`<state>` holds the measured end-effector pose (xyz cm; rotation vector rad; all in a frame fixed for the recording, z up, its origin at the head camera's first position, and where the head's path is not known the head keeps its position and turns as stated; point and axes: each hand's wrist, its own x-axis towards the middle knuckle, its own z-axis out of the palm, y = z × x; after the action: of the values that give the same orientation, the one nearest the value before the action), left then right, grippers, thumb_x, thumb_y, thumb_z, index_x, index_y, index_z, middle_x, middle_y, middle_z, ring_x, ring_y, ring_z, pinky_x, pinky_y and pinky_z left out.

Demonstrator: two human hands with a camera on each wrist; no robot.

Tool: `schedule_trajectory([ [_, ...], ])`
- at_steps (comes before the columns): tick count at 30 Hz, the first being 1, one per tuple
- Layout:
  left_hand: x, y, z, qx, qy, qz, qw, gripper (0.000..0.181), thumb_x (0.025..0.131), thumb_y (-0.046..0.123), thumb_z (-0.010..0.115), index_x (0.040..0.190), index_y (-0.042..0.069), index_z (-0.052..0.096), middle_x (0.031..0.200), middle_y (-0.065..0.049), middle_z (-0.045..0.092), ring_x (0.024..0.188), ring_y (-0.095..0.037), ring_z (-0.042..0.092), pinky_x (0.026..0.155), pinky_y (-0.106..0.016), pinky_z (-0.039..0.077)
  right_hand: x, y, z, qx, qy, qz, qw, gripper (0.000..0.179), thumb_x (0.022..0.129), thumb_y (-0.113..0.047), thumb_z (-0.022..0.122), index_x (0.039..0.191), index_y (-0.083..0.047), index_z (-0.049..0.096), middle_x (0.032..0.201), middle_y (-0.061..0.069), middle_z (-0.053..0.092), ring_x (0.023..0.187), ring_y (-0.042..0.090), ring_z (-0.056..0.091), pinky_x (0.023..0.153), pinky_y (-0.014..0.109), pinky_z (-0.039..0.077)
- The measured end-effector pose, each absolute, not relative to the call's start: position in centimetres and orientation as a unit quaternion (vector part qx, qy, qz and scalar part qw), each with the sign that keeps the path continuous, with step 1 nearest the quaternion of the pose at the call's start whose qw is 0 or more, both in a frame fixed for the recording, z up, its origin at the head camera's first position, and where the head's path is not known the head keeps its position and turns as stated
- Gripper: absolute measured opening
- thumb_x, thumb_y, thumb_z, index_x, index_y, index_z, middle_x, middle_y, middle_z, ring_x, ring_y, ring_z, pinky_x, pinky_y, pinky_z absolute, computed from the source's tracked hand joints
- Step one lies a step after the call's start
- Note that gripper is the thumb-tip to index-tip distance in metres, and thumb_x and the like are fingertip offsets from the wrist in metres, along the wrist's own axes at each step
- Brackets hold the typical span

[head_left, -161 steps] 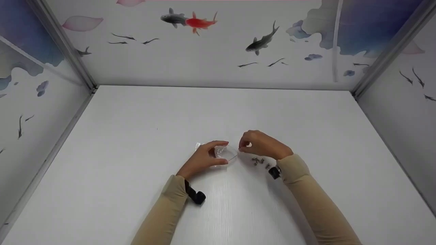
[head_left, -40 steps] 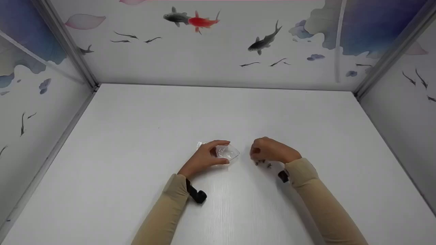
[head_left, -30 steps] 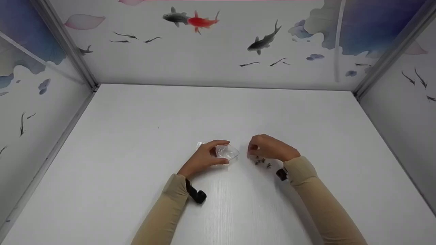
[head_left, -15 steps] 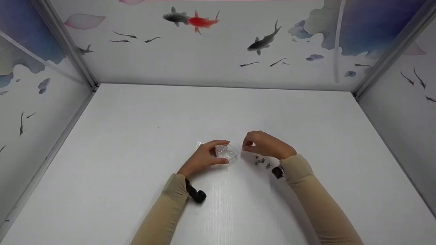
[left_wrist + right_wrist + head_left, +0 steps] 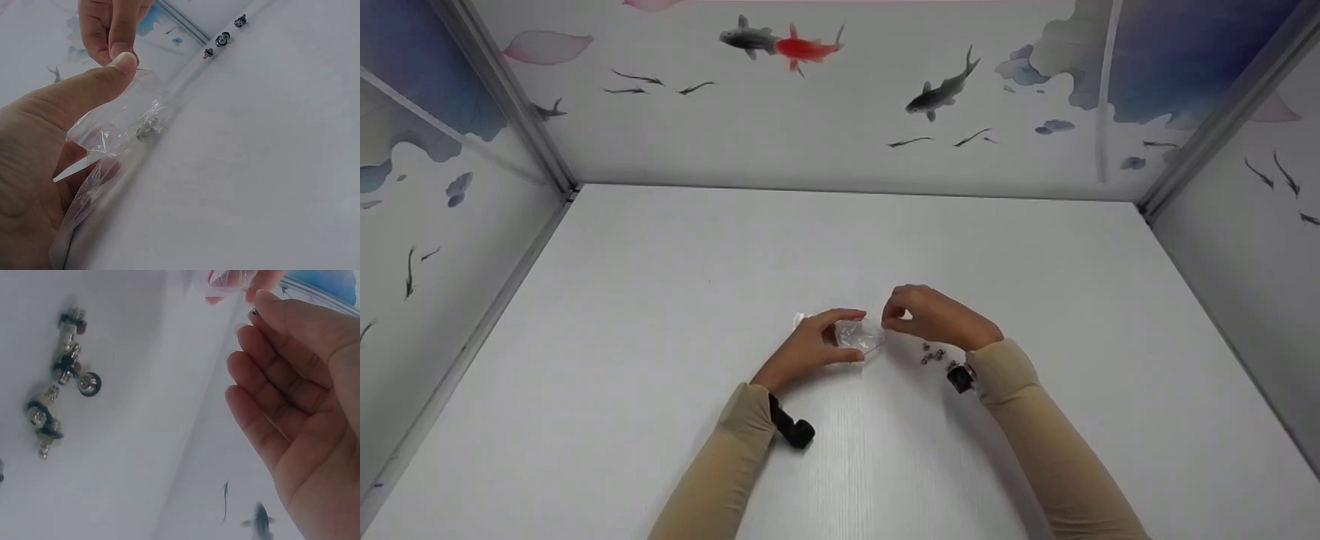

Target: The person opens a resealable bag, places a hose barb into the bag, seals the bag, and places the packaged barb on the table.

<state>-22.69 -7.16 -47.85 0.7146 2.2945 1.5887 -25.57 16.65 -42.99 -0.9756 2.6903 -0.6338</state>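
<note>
My left hand (image 5: 808, 346) holds a clear plastic bag (image 5: 861, 337), thumb and fingers spread so that its mouth gapes to the right. In the left wrist view a few shiny metal pieces (image 5: 147, 132) show through the bag's film. Thumb and forefinger of my right hand (image 5: 939, 315) pinch a small metal fitting (image 5: 254, 312), mostly hidden by the fingertips, right at the bag's mouth. The other right fingers are loosely bent. Several like metal fittings with dark rings (image 5: 67, 371) lie on the table below my right hand.
The white table (image 5: 697, 420) is enclosed by a back panel (image 5: 840, 135) and side panels printed with fish and lotus. Dark wrist cameras stick out from both cuffs, the right camera (image 5: 960, 378) close beside the loose fittings.
My right hand was at the bag's mouth, went right to the loose fittings, and has come back left to the mouth with a fitting pinched. The left hand and bag have stayed put.
</note>
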Motion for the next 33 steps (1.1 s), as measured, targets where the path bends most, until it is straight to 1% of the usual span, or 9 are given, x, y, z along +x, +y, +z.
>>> schedule_trajectory([
  [6,-24.1,-7.0,-50.5,0.249,0.789,0.547,0.125,0.063,0.080,0.021,0.079,0.137,0.010,0.054,0.138,-0.010,0.054,0.112,-0.030,0.054,0.094,-0.040,0.042,-25.6,16.0,-42.8,-0.344,0.910,-0.207,0.100,0.014,0.092,-0.015,0.066,0.102,-0.008,0.072,0.098,0.002,0.066,0.091,0.017,0.061,0.083,0.035,0.052],
  [8,-24.4,-7.0,-51.1,0.248,0.791,0.546,0.120,0.062,0.080,0.024,0.079,0.136,0.014,0.055,0.137,-0.006,0.056,0.111,-0.026,0.055,0.093,-0.038,0.042,-25.6,15.8,-42.8,-0.347,0.910,-0.205,0.100,0.015,0.092,-0.015,0.066,0.102,-0.007,0.073,0.097,0.003,0.066,0.091,0.016,0.061,0.083,0.035,0.052],
  [13,-24.5,-7.1,-51.5,0.247,0.791,0.548,0.113,0.061,0.078,0.030,0.081,0.134,0.021,0.057,0.133,0.002,0.058,0.105,-0.017,0.056,0.090,-0.032,0.044,-25.6,15.3,-42.7,-0.345,0.910,-0.204,0.107,0.015,0.092,-0.017,0.065,0.102,-0.008,0.073,0.097,0.002,0.066,0.091,0.016,0.060,0.083,0.033,0.052],
  [17,-24.4,-7.2,-51.5,0.249,0.789,0.550,0.112,0.061,0.077,0.033,0.081,0.133,0.023,0.058,0.129,0.002,0.060,0.096,-0.014,0.055,0.085,-0.029,0.044,-25.6,15.2,-42.8,-0.351,0.906,-0.212,0.107,0.014,0.091,-0.013,0.067,0.102,-0.008,0.073,0.097,0.002,0.067,0.092,0.016,0.061,0.084,0.034,0.052],
  [21,-24.4,-7.2,-51.4,0.246,0.794,0.545,0.112,0.060,0.076,0.035,0.081,0.131,0.028,0.058,0.123,0.004,0.062,0.086,-0.012,0.051,0.079,-0.026,0.042,-25.7,15.0,-42.8,-0.357,0.902,-0.218,0.108,0.015,0.089,-0.009,0.068,0.102,-0.007,0.074,0.096,0.002,0.067,0.092,0.016,0.062,0.083,0.033,0.052],
  [25,-24.4,-7.1,-51.3,0.248,0.796,0.543,0.105,0.059,0.077,0.030,0.081,0.131,0.026,0.058,0.127,0.002,0.061,0.089,-0.015,0.050,0.081,-0.026,0.040,-25.7,14.9,-42.7,-0.360,0.900,-0.220,0.112,0.015,0.088,-0.009,0.069,0.102,-0.006,0.074,0.096,0.003,0.067,0.093,0.017,0.062,0.084,0.035,0.053],
  [26,-24.4,-7.1,-51.2,0.249,0.795,0.543,0.105,0.059,0.078,0.028,0.081,0.132,0.024,0.058,0.129,0.001,0.060,0.092,-0.016,0.050,0.083,-0.027,0.040,-25.7,14.9,-42.7,-0.362,0.899,-0.220,0.112,0.015,0.088,-0.009,0.069,0.102,-0.006,0.074,0.096,0.004,0.068,0.093,0.018,0.063,0.085,0.036,0.053],
  [29,-24.1,-7.0,-50.6,0.249,0.796,0.542,0.107,0.059,0.079,0.023,0.080,0.133,0.018,0.057,0.133,-0.004,0.059,0.101,-0.023,0.052,0.089,-0.032,0.039,-25.8,15.0,-42.7,-0.364,0.898,-0.221,0.112,0.016,0.088,-0.009,0.069,0.103,-0.005,0.074,0.097,0.005,0.068,0.094,0.019,0.063,0.085,0.038,0.053],
  [33,-23.3,-7.1,-48.9,0.250,0.787,0.550,0.124,0.060,0.080,0.018,0.079,0.134,0.009,0.056,0.136,-0.011,0.056,0.112,-0.030,0.054,0.096,-0.037,0.040,-25.8,15.0,-42.8,-0.366,0.897,-0.219,0.112,0.017,0.089,-0.010,0.068,0.103,-0.004,0.073,0.097,0.006,0.068,0.094,0.019,0.063,0.085,0.039,0.053],
])
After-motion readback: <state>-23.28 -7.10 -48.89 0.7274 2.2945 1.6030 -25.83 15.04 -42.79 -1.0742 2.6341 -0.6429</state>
